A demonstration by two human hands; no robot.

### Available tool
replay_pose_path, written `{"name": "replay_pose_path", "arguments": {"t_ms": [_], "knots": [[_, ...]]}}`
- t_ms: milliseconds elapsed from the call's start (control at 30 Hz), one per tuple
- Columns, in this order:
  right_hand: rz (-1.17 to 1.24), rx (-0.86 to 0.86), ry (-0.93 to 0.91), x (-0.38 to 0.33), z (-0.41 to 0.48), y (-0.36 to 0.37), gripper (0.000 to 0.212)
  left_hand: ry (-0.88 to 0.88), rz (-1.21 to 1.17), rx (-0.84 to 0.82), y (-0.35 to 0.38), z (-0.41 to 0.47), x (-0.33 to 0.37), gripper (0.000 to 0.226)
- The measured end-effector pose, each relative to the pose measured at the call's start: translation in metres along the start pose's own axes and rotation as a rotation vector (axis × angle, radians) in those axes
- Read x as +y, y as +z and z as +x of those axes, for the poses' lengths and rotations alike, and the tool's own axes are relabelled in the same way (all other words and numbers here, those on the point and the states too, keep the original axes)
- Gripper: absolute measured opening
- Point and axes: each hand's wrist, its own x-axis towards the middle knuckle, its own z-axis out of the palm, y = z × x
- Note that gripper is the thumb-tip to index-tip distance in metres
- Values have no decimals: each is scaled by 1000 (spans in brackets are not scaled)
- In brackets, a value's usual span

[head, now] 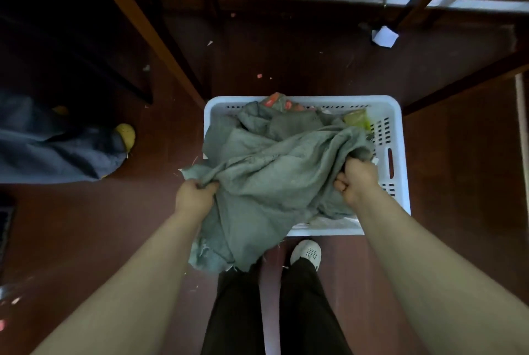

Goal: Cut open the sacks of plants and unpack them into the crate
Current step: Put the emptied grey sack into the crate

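Observation:
A white slotted plastic crate (pixel 396 137) stands on the dark red floor in front of my feet. A grey-green cloth sack (pixel 266 182) is draped over and into it, its frayed lower edge hanging past the crate's near left corner. My left hand (pixel 194 197) grips the sack's left edge. My right hand (pixel 357 182) grips a bunched fold at the sack's right side, over the crate. Red-orange packets (pixel 274 102) and a yellow-green packet (pixel 356 119) show at the crate's far end; the rest of the contents is hidden under the cloth.
Wooden table legs (pixel 151 36) rise behind and left of the crate, with another brace at right (pixel 463 79). A grey-blue bag (pixel 57 148) with a yellow object (pixel 126 134) lies on the floor at left. A white paper scrap (pixel 385 36) lies far right. My shoe (pixel 306 253) is near the crate.

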Motion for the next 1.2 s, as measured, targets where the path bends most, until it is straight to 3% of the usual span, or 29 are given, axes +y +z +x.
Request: {"name": "replay_pose_path", "arguments": {"t_ms": [100,233,367,500,600,733,867,933,1100,1200], "knots": [[-144,-18,6,4,-11,-1,30,-33,-257,116,-12,-10,14,14],[-146,-26,6,-4,-45,-2,27,11,-453,85,-31,-43,50,9],[17,-22,-47,-24,-76,-17,12,164,-523,-65,-47,-93,96,19],[185,-19,-244,-49,-110,-39,23,480,-404,-185,-62,-147,137,16],[296,-44,-263,-64,-132,-57,27,532,-395,-247,-77,-163,162,19],[251,108,-350,-80,-142,-76,15,618,-299,-69,-97,-174,179,23],[177,124,-259,-80,-150,-94,23,621,-386,67,-117,-185,187,12],[199,116,-318,-90,-160,-96,23,641,-354,119,-129,-189,194,20],[332,-75,-314,-95,-169,-103,25,621,-372,154,-146,-188,202,41],[267,-30,-362,-103,-175,-100,14,657,-423,100,-150,-192,213,35]]}}
